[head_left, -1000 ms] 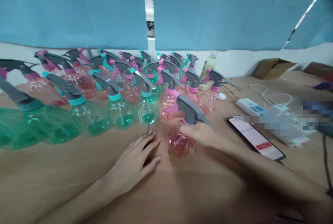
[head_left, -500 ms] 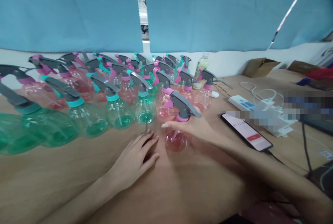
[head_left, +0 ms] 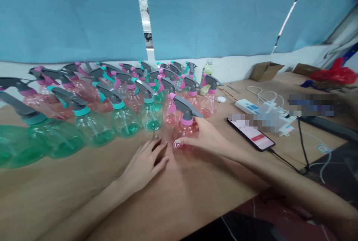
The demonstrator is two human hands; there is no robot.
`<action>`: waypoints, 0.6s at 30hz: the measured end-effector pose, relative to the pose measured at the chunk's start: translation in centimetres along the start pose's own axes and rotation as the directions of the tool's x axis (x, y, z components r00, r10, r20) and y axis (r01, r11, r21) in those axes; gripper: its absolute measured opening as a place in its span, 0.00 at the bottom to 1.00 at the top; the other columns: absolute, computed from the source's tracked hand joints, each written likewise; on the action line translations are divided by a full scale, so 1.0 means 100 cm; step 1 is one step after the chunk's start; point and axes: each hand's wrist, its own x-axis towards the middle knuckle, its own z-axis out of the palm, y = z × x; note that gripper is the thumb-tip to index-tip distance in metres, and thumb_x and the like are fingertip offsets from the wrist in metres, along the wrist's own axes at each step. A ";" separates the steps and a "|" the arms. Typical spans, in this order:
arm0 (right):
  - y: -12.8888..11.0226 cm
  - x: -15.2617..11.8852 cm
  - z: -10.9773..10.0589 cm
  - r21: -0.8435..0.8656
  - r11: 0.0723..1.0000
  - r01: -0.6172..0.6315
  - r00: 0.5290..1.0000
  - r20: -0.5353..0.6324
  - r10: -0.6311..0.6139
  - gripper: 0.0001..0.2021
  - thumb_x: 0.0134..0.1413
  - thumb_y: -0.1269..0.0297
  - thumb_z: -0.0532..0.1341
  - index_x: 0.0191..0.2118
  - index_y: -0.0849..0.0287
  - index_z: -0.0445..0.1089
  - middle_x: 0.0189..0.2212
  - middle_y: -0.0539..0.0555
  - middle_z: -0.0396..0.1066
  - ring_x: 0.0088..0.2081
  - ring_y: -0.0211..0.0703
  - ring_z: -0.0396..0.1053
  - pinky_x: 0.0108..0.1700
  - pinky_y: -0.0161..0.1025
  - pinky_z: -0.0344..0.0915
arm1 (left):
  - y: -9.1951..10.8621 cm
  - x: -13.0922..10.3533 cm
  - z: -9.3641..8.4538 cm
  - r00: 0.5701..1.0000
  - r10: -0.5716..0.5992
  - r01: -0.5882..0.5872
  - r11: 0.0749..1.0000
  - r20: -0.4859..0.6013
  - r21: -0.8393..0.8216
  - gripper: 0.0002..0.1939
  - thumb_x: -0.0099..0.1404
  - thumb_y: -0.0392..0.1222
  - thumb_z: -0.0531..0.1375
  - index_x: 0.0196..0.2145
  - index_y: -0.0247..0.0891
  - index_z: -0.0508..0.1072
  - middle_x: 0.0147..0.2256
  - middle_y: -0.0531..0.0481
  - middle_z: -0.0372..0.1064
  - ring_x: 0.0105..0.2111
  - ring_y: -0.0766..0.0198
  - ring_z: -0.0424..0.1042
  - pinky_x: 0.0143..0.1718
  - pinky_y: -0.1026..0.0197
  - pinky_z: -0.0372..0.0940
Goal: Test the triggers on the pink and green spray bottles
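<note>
My right hand (head_left: 209, 137) is wrapped round the body of a pink spray bottle (head_left: 184, 131), which stands upright with a grey and pink trigger head. Its thumb lies across the front of the bottle; the other fingers are hidden behind it. Palm down on the table, my left hand (head_left: 147, 164) rests with its fingers apart and holds nothing. Just beyond its fingertips is a green spray bottle (head_left: 152, 116) with a turquoise collar. Another green spray bottle (head_left: 126, 121) stands to the left of that one.
Several more pink and green spray bottles crowd the table (head_left: 112, 200) toward the wall. To the right lie a phone (head_left: 251, 134), a power strip (head_left: 247, 107) with cables and a small white object (head_left: 221, 99). Farther back are a cardboard box (head_left: 266, 71) and a red bag (head_left: 334, 73).
My right hand has slid from the neck down to the body of the pink spray bottle. My left hand stays on the table. The camera view has turned slightly right.
</note>
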 end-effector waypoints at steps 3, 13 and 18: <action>0.000 -0.004 0.001 -0.002 1.000 -0.026 0.999 -0.024 0.026 0.30 0.39 0.43 0.64 0.46 0.57 0.65 0.43 0.57 0.70 0.43 0.51 0.67 0.41 0.48 0.65 | 0.010 0.006 0.003 1.000 0.004 -0.004 1.000 0.001 -0.005 0.21 0.68 0.50 0.50 0.54 0.36 0.63 0.55 0.40 0.59 0.54 0.51 0.58 0.53 0.47 0.56; 0.067 -0.025 -0.082 0.102 0.994 -0.044 0.986 -0.158 0.060 0.21 0.46 0.51 0.63 0.45 0.56 0.68 0.40 0.55 0.73 0.39 0.49 0.71 0.40 0.46 0.67 | 0.041 0.043 0.018 0.996 0.088 -0.087 0.995 0.009 -0.040 0.19 0.68 0.45 0.51 0.53 0.36 0.65 0.54 0.41 0.60 0.56 0.52 0.57 0.54 0.49 0.55; 0.120 -0.007 -0.137 -0.014 0.976 -0.216 0.896 -0.400 0.193 0.23 0.46 0.48 0.62 0.45 0.57 0.69 0.37 0.56 0.74 0.37 0.51 0.71 0.40 0.48 0.65 | 0.060 0.083 0.034 0.993 0.119 -0.119 0.990 -0.003 -0.081 0.19 0.68 0.46 0.51 0.54 0.38 0.63 0.55 0.42 0.59 0.56 0.51 0.58 0.53 0.48 0.56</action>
